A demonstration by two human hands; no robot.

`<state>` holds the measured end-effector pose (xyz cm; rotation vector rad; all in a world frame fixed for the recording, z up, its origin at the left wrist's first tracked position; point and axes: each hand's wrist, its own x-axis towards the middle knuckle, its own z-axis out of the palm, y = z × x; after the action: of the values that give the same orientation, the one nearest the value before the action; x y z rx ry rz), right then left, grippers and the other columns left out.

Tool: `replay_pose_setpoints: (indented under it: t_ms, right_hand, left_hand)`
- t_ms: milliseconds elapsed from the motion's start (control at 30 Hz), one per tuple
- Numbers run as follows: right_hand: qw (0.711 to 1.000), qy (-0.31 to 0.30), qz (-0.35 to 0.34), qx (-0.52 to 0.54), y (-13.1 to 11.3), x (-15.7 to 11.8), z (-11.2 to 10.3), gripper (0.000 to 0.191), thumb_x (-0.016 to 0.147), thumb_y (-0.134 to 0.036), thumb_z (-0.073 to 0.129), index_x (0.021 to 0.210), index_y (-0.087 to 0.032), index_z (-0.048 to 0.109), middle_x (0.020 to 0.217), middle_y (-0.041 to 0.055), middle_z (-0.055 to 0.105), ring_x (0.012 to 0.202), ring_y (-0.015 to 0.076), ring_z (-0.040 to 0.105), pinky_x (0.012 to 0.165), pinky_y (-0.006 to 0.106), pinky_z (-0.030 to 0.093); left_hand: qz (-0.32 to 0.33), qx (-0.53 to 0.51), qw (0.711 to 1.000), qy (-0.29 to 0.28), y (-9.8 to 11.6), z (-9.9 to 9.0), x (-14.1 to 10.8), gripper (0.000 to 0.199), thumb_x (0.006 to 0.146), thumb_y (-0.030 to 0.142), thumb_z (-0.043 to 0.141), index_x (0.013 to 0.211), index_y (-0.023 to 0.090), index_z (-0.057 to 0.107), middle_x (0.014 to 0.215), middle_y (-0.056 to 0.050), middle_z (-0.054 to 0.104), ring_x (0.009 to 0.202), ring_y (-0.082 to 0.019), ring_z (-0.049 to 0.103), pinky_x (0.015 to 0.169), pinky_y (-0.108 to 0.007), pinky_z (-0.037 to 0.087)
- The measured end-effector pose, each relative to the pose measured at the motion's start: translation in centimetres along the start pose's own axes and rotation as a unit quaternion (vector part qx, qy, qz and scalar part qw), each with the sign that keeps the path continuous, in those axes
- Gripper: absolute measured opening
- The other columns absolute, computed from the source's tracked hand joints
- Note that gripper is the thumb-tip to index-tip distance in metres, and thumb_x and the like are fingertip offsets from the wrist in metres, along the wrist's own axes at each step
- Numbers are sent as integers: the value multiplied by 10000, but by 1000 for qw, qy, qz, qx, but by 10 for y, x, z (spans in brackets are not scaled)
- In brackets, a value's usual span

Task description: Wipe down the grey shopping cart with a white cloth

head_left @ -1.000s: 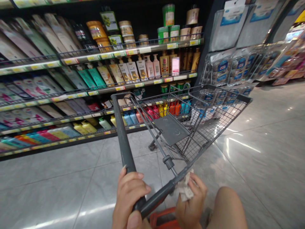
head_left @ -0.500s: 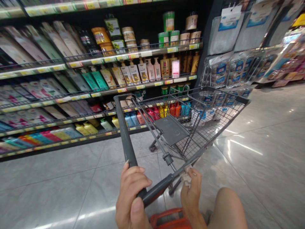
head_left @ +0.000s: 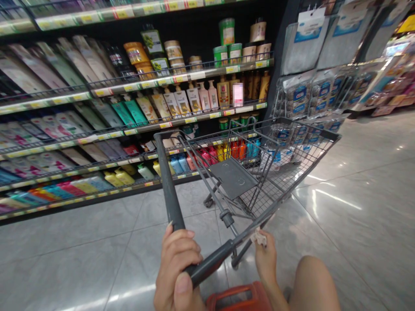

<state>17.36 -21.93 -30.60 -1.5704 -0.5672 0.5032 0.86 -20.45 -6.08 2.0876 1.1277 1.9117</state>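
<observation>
A grey wire shopping cart (head_left: 234,178) stands tilted across the view, its basket bare. My left hand (head_left: 179,270) is wrapped round the cart's handle bar (head_left: 171,190), near the bar's corner. Lower right of it, my right hand (head_left: 266,255) pinches a crumpled, pale cloth or tissue (head_left: 260,238). That hand is at the cart's near side rail, with the cloth against or just beside the rail; exact contact is hard to see. Under the handle, an orange-red plastic object (head_left: 238,297) with a handle-like opening is partly cut off by the frame.
Shelves (head_left: 129,129) of pump bottles and jars run along the left and back. Packaged blue-and-grey goods (head_left: 298,97) hang behind the cart's far end. Glossy grey floor tiles (head_left: 81,255) surround the cart. My bare knee (head_left: 314,280) shows at lower right.
My right hand has slid slightly right and up along the side rail with the cloth. My left hand keeps its grip on the handle bar; the cart has hardly moved.
</observation>
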Motion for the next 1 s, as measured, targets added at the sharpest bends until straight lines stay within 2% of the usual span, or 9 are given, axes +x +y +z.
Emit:
replay_pose_setpoints:
  t_ms: [100, 267, 433, 567, 800, 933, 1000]
  right_hand:
    - [1000, -6, 13, 21, -17, -12, -1, 295, 704, -378, 608, 933, -194, 596, 876, 33, 631, 832, 203, 593, 776, 333, 466]
    - [998, 4, -2, 57, -44, -26, 1, 317, 740, -390, 610, 987, -194, 580, 1061, 78, 597, 1011, 225, 571, 892, 370, 443]
    - [997, -5, -25, 66, -54, -25, 3, 288, 724, -344, 613, 967, -195, 578, 994, 68, 598, 949, 215, 576, 850, 358, 456]
    - [999, 2, -13, 44, -42, -18, 2, 259, 719, -296, 564, 958, -198, 577, 964, 53, 599, 907, 202, 570, 821, 341, 453]
    - [1000, 12, 14, 3, -7, -1, 3, 246, 656, -275, 528, 883, -200, 582, 870, 32, 613, 844, 207, 574, 802, 338, 450]
    - [999, 12, 42, -23, 18, 13, 2, 205, 672, -273, 557, 858, -191, 585, 803, 20, 609, 789, 193, 571, 766, 337, 458]
    - [998, 10, 56, -38, 31, 18, 1, 154, 722, -284, 597, 833, -177, 582, 793, 12, 600, 784, 174, 568, 768, 340, 461]
  left_hand:
    - [-19, -10, 998, 64, 4, 8, 1, 330, 884, 287, 367, 616, 210, 544, 607, 4, 528, 725, -178, 554, 1010, -480, 359]
    - [-35, -12, 996, 84, 7, 13, 0, 331, 860, 278, 373, 586, 214, 548, 587, 3, 528, 729, -188, 558, 993, -479, 361]
    - [-37, -8, 994, 107, 11, 17, 3, 320, 841, 265, 374, 574, 215, 542, 569, 9, 522, 701, -186, 548, 981, -485, 367]
    - [-60, 4, 991, 124, 15, 22, 5, 309, 824, 250, 364, 560, 216, 521, 557, 12, 508, 692, -187, 541, 984, -500, 361]
    - [-39, 24, 989, 142, 18, 26, 8, 288, 806, 185, 349, 558, 223, 491, 538, 14, 471, 650, -185, 526, 958, -512, 372]
    - [-32, 33, 990, 130, 18, 28, 9, 313, 792, 112, 339, 525, 218, 463, 532, 17, 462, 617, -165, 513, 935, -485, 389]
    - [-21, 27, 992, 121, 16, 27, 10, 303, 796, 134, 348, 527, 219, 457, 530, 18, 452, 600, -160, 499, 915, -479, 393]
